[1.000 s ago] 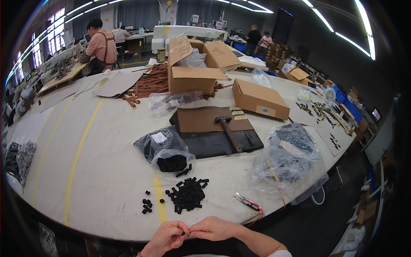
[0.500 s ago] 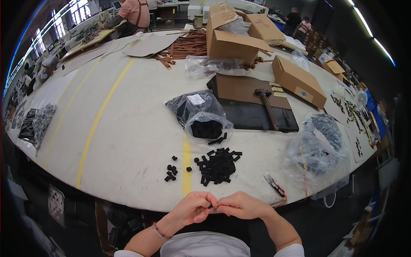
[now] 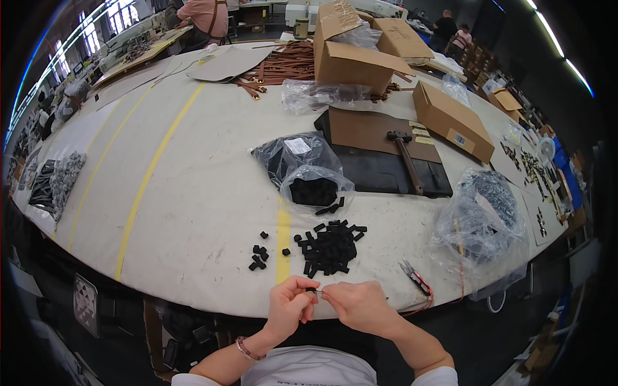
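Observation:
At the table's front edge my left hand (image 3: 291, 302) pinches a small black piece (image 3: 311, 289) between thumb and fingers. My right hand (image 3: 362, 306) is closed on a thin metal tool (image 3: 318, 292); its tip meets the black piece, and the rest is hidden in the fingers. Just beyond my hands lies a pile of small black tube-like pieces (image 3: 331, 248). Left of it, several shorter black pieces (image 3: 259, 257) are scattered beside a yellow line. Behind the pile, a clear plastic bag (image 3: 302, 154) lies open toward me, with more black pieces in its mouth.
Red-handled thread snips (image 3: 416, 278) lie to the right, near a bulky clear plastic bag (image 3: 479, 219). A hammer (image 3: 405, 161) rests on a dark slab (image 3: 370, 170). Cardboard boxes (image 3: 454, 122) and brown leather straps (image 3: 293, 62) sit farther back. People stand in the background.
Both hands have moved slightly up and away from me, over the table's edge. The black piece and thin metal tool between my fingers show more plainly now.

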Demonstrator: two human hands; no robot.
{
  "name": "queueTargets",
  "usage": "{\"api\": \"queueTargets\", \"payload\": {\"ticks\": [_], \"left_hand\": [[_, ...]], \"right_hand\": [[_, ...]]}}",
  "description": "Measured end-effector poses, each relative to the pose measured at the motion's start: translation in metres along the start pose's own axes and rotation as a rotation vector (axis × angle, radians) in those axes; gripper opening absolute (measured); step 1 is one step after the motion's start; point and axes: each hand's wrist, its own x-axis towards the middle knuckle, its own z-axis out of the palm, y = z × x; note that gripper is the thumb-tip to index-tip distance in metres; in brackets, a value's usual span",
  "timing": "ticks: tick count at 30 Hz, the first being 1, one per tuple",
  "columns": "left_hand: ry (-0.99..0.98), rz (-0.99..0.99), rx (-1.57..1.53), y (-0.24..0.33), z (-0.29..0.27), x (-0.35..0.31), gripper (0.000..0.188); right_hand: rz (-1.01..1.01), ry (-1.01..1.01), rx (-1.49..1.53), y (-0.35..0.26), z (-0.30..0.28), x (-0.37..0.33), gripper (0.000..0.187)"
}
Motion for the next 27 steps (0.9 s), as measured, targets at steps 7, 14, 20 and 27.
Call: {"api": "queueTargets", "payload": {"ticks": [7, 14, 20, 27], "left_hand": [[0.140, 1.015, 0.830, -0.014, -0.010, 0.005, 0.021], [0.009, 0.103, -0.121, -0.003, -0.004, -0.012, 0.011], [-0.230, -0.316, -0.487, 0.000, -0.012, -0.011, 0.028], [-0.129, -0.352, -0.599, 0.000, -0.007, -0.015, 0.018]], "right_hand": [[-0.040, 0.240, 0.056, -0.009, 0.018, 0.007, 0.007], [-0.012, 0.445, 0.159, 0.001, 0.028, 0.005, 0.016], [-0.112, 0.486, 0.068, 0.000, 0.034, -0.003, 0.023], [-0.062, 0.512, 0.238, -0.004, 0.043, -0.005, 0.020]]}}
